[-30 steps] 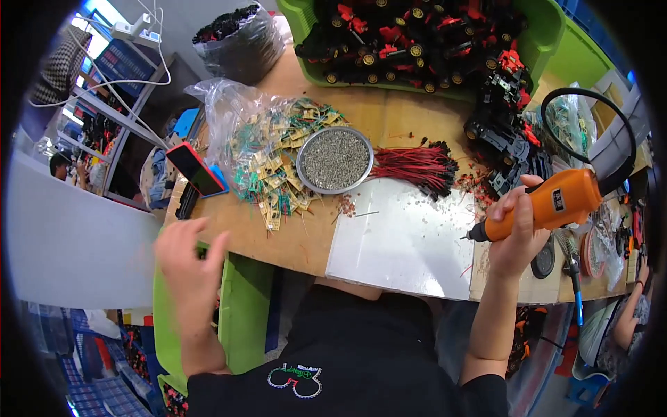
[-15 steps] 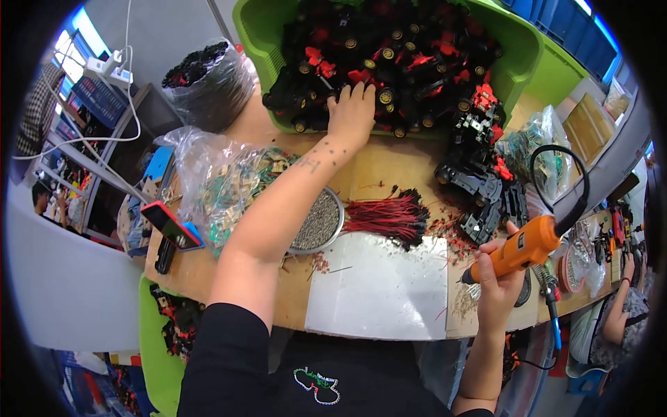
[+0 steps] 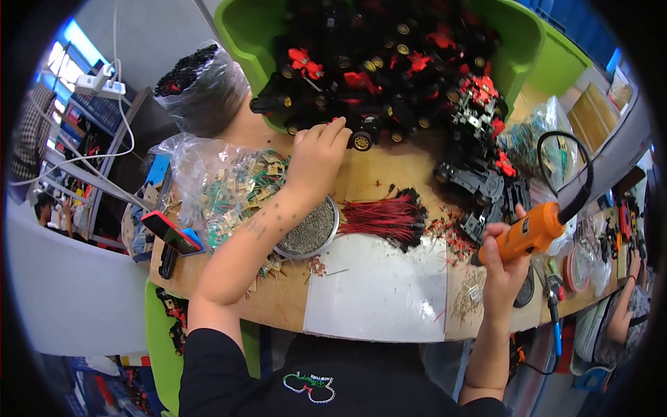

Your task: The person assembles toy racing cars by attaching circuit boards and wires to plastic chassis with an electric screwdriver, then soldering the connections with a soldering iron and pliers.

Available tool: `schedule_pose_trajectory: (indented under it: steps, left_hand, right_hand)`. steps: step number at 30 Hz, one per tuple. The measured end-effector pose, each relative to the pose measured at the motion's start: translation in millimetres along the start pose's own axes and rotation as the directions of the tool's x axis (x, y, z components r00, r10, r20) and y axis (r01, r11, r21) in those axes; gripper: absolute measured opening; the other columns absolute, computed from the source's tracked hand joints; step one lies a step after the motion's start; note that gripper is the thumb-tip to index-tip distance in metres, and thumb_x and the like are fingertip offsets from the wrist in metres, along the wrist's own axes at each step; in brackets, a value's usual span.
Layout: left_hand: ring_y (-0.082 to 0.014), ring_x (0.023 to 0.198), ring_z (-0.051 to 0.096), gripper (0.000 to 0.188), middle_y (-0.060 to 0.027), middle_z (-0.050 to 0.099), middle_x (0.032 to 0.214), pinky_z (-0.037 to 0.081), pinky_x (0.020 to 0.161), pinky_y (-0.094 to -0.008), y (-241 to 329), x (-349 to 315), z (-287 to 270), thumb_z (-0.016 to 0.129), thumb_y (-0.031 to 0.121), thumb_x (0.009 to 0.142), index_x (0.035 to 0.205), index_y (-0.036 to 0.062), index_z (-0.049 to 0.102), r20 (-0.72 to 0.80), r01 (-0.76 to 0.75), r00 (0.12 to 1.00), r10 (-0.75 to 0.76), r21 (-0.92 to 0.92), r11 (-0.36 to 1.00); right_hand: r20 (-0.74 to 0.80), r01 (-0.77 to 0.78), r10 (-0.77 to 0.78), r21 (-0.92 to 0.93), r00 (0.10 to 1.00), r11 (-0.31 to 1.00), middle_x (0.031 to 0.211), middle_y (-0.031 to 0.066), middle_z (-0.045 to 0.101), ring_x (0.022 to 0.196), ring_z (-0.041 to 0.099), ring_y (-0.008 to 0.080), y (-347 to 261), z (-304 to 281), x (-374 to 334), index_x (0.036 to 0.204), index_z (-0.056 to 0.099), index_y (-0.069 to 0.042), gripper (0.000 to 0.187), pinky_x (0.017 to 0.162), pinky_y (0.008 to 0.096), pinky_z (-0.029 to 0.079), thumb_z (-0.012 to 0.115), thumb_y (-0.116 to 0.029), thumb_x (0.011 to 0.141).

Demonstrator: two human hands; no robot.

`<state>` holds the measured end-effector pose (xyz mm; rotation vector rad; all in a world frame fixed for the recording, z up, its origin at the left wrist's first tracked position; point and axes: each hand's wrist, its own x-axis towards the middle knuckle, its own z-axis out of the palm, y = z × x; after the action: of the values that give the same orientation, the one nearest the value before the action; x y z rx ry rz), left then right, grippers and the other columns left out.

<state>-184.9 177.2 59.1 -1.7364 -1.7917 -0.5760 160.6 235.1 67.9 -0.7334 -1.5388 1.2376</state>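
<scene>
Toy car (image 3: 363,137) is by left hand (image 3: 317,156), whose grip looks unclear; right hand (image 3: 506,274) clamps orange screwdriver (image 3: 535,231).

Wears a black short-sleeved shirt (image 3: 226,375) with a white-outlined emblem (image 3: 309,397) and green lettering (image 3: 317,381); bears dark marks (image 3: 258,228) on the left forearm (image 3: 240,264).

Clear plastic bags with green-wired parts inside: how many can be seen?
2: the left bag, left of the left hand; the right bag, beyond the orange power tool in the right hand. Others may be hidden.
</scene>
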Motion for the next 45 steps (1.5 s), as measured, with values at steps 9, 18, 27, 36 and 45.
schedule_pose_trajectory:
  steps: [9,18,27,36,45]
  left_hand:
    - [-0.0268,0.095,0.066,0.034,-0.006,0.069,0.089,0.043,0.085,-0.0389,75.6,-10.4,-90.7,0.067,0.006,0.078,0.112,0.0064,0.063,0.689,0.059,0.491,0.533,-0.636,0.769]
    - [-0.0228,0.106,0.056,0.012,-0.0021,0.062,0.09,0.036,0.104,-0.0492,127.0,-84.7,-71.4,0.061,0.014,0.08,0.092,0.0111,0.065,0.449,-0.241,0.688,0.57,-0.599,0.763]
    - [-0.0268,0.069,0.067,0.032,-0.0106,0.067,0.079,0.052,0.062,-0.038,122.8,-156.1,-107.0,0.071,0.032,0.091,0.089,0.0001,0.066,0.775,0.687,0.618,-0.131,-0.451,0.571]
    - [-0.0018,0.054,0.041,0.023,0.0019,0.052,0.064,0.031,0.048,-0.0235,156.2,-170.4,-74.1,0.066,0.011,0.095,0.09,0.0024,0.046,0.861,0.877,0.366,-0.352,-0.446,-0.18]
    - [-0.0108,0.09,0.063,0.023,-0.0097,0.059,0.109,0.053,0.077,-0.0256,150.4,-162.3,-74.3,0.066,0.0,0.092,0.107,0.0016,0.049,0.903,0.656,0.255,-0.347,-0.425,-0.624]
  right_hand:
    - [0.022,0.275,-0.294,-0.422,0.956,0.864,0.095,0.0101,0.063,0.094,0.059,0.0222,8.7,0.8,-19.7,0.102,0.065,0.0,0.017,0.085,0.032,0.046,0.07,0.0,0.085]
    - [0.412,0.385,-0.119,-0.659,0.904,0.646,0.091,0.0098,0.063,0.09,0.059,0.0313,63.1,80.1,-13.3,0.085,0.069,-0.006,0.013,0.08,0.0427,0.047,0.076,-0.009,0.074]
    - [0.45,0.394,-0.109,-0.609,0.886,0.689,0.089,0.0114,0.064,0.088,0.061,0.0321,53.4,72.9,-17.9,0.085,0.064,-0.004,0.011,0.078,0.043,0.048,0.071,-0.004,0.077]
    - [0.355,-0.169,0.475,-0.631,0.805,0.757,0.083,0.0146,0.066,0.074,0.065,0.0218,33.9,27.1,-61.0,0.11,0.064,0.001,0.018,0.068,0.0316,0.051,0.063,-0.005,0.093]
    - [0.264,-0.043,0.209,-0.521,0.941,0.852,0.08,0.0116,0.062,0.071,0.062,0.0237,21.2,19.8,-73.8,0.104,0.073,-0.003,0.016,0.065,0.0324,0.05,0.068,-0.002,0.088]
